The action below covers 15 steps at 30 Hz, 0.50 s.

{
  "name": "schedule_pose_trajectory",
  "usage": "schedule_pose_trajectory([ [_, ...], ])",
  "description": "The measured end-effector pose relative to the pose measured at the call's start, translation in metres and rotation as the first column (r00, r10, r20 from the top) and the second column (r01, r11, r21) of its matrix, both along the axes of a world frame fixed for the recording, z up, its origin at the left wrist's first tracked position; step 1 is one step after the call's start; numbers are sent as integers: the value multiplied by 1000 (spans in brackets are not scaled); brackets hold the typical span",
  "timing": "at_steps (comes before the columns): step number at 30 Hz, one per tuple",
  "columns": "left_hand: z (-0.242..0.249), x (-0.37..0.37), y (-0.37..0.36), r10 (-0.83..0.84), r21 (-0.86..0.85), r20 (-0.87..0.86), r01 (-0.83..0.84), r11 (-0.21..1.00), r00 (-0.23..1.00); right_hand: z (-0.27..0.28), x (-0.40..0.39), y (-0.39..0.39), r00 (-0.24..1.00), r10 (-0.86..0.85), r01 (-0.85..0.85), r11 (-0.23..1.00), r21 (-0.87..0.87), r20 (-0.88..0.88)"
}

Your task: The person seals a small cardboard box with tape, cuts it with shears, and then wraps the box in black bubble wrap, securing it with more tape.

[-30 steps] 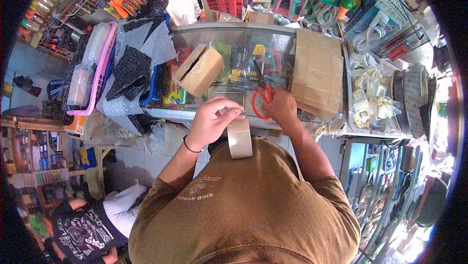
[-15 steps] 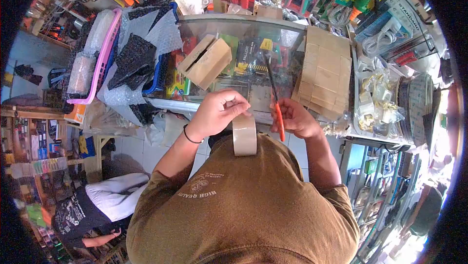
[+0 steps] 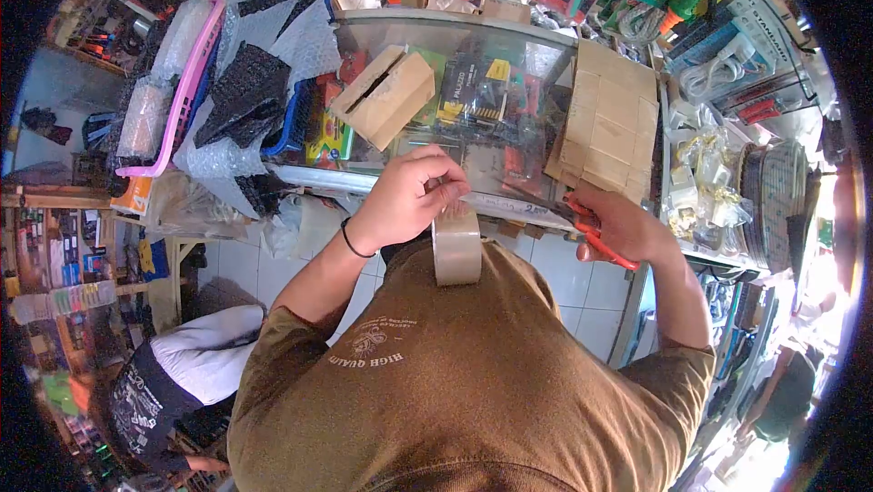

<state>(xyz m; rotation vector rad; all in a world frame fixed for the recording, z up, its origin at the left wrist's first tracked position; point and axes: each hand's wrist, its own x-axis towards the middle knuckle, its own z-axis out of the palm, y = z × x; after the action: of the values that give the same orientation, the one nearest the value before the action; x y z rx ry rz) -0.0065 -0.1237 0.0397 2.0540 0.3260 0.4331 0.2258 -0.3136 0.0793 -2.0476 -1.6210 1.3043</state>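
Observation:
My left hand [image 3: 414, 196], with a black band at its wrist, is closed in a pinch at the upper end of a roll of tan packing tape [image 3: 457, 251]. The tape hangs in front of my brown shirt. Off to the right, my right hand [image 3: 618, 228] is wrapped round the orange-red handles of a pair of scissors [image 3: 596, 230]. Their dark blades point up and left, over the counter's front edge. Beyond my left hand, a small cardboard box [image 3: 386, 96] with a dark slit along its top lies on the glass counter [image 3: 509, 46].
Flattened cardboard [image 3: 607, 119] lies on the counter's right side. Bubble wrap [image 3: 305, 55] and a pink basket [image 3: 186, 92] are at the left. Bagged parts [image 3: 705, 183] fill a tray at the right. Another person [image 3: 173, 383] is at lower left.
My right hand has moved right with the scissors, away from the tape, and the blades have swung to point left. My left hand stays pinched at the tape.

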Motion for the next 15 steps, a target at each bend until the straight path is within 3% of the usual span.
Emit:
schedule_pose_trajectory([
  [3,-4,1,-5,4,-111,63,3,994,998,2,-3,-2,997,58,-60,997,52,42],
  [6,1,0,-5,-8,-10,44,8,1000,999,7,-5,5,984,147,-141,988,-68,97],
  [9,4,-1,-4,-33,-28,10,33,999,999,7,-6,12,987,152,-147,985,-92,53],
  [15,-10,0,2,-75,-104,57,80,991,996,8,-11,19,986,165,-165,986,-3,31],
])
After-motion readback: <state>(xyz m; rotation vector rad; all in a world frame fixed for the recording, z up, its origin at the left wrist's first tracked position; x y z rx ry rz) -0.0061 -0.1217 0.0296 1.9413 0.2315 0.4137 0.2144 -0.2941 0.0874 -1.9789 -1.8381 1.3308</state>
